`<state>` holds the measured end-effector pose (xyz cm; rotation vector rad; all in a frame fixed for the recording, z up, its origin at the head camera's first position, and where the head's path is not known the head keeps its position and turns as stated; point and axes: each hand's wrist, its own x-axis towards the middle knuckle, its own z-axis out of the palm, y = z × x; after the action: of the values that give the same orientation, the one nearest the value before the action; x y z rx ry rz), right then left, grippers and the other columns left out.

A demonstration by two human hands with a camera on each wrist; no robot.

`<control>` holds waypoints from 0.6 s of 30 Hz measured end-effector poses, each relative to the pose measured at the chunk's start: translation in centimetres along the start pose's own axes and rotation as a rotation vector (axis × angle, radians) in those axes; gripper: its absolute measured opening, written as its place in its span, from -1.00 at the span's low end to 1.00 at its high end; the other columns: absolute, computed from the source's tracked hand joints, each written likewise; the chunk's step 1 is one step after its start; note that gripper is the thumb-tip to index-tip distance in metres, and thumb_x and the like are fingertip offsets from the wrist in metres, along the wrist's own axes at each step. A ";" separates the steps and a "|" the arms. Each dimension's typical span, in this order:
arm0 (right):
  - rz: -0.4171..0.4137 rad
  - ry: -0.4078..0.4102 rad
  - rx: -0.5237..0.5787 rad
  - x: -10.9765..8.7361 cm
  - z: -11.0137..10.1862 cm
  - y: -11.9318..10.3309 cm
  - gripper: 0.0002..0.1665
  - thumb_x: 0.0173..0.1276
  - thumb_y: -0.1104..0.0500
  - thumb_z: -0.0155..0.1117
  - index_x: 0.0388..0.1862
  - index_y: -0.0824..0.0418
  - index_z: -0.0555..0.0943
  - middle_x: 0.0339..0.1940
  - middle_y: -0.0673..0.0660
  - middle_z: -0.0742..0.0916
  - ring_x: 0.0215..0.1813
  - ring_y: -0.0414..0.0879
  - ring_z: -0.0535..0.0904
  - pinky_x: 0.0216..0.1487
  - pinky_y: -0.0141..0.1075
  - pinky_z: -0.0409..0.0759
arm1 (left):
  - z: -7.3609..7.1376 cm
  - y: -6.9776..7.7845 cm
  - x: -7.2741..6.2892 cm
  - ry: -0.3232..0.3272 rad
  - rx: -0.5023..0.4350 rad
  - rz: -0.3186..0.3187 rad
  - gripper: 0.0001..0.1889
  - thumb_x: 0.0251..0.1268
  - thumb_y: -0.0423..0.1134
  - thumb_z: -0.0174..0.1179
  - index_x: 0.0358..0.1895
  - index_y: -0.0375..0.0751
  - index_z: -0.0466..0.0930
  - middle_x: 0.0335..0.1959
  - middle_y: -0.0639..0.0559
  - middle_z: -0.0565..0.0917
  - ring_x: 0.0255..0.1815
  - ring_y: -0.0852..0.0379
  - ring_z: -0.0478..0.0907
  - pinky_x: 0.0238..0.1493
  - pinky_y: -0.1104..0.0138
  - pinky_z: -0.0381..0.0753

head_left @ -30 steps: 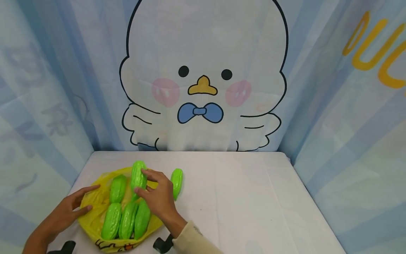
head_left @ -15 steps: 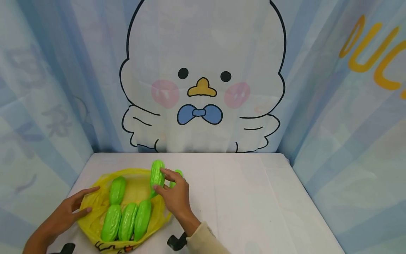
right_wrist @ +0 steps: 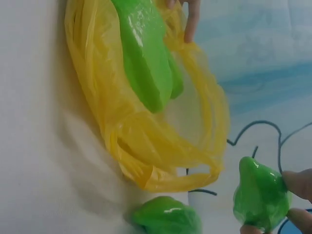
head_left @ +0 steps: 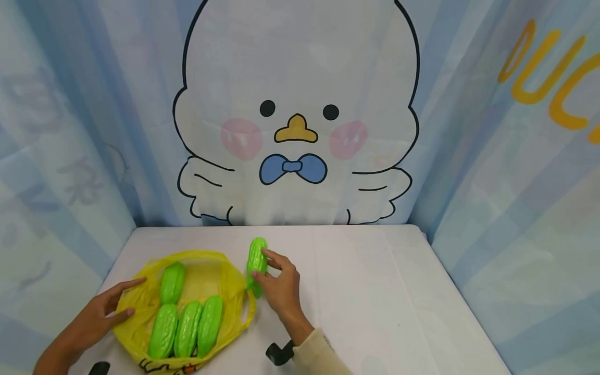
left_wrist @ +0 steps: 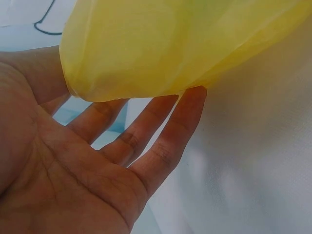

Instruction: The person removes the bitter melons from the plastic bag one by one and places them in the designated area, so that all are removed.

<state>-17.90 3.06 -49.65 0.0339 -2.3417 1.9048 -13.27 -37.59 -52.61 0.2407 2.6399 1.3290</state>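
Note:
My right hand [head_left: 285, 289] pinches a shiny, ridged green toy cucumber [head_left: 257, 256] between thumb and fingers, just right of the yellow plastic bag [head_left: 234, 281]. In the right wrist view the held cucumber [right_wrist: 261, 197] is seen end-on. Below it, another green cucumber [right_wrist: 168, 217] lies on the table outside the bag; in the head view the held one largely covers it. At the bag's left side, my left hand [head_left: 105, 308] touches the rim with spread, fairly straight fingers. Its fingertips run behind the bag's edge in the left wrist view. Several cucumbers [head_left: 189, 329] lie inside the bag.
A white cloth-covered table [head_left: 365, 297] extends to the right. Behind it hangs a curtain [head_left: 300, 67] with a cartoon bird, and more curtain closes both sides. A loop handle [head_left: 250, 312] of the bag sticks out at its right edge.
My right hand has carried the cucumber rightward, from above the bag to beyond its right rim, over the one lying outside. My left hand has stayed at the bag's left side.

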 end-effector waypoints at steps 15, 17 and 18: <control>0.048 0.045 -0.104 1.5 -2.7 3.0 -0.35 0.30 0.29 0.59 0.35 -0.05 0.70 0.40 0.15 0.66 0.37 0.10 0.65 0.18 -0.31 0.77 | 0.0 -0.1 0.0 -0.001 0.014 -0.010 -0.41 0.71 -0.16 0.10 0.62 -0.33 0.23 0.17 0.95 0.15 0.10 0.91 0.18 0.01 0.43 0.66; 0.055 0.050 -0.112 1.5 -2.9 3.3 -0.36 0.29 0.29 0.59 0.34 -0.06 0.70 0.40 0.15 0.66 0.37 0.10 0.65 0.18 -0.32 0.77 | 0.0 -0.1 0.0 -0.004 0.023 -0.017 -0.40 0.71 -0.15 0.10 0.62 -0.32 0.23 0.17 0.95 0.13 0.10 0.93 0.15 0.04 0.33 0.71; 0.057 0.052 -0.114 1.6 -2.9 3.4 -0.36 0.29 0.29 0.59 0.34 -0.06 0.70 0.40 0.15 0.66 0.37 0.10 0.65 0.18 -0.31 0.77 | 0.0 -0.1 0.0 -0.006 0.022 -0.018 -0.40 0.71 -0.15 0.09 0.63 -0.31 0.23 0.17 0.95 0.13 0.10 0.94 0.14 0.07 0.23 0.74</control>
<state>-19.57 6.74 -52.22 -0.0927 -2.4376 1.7700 -13.32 -37.66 -52.68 0.2230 2.6465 1.2920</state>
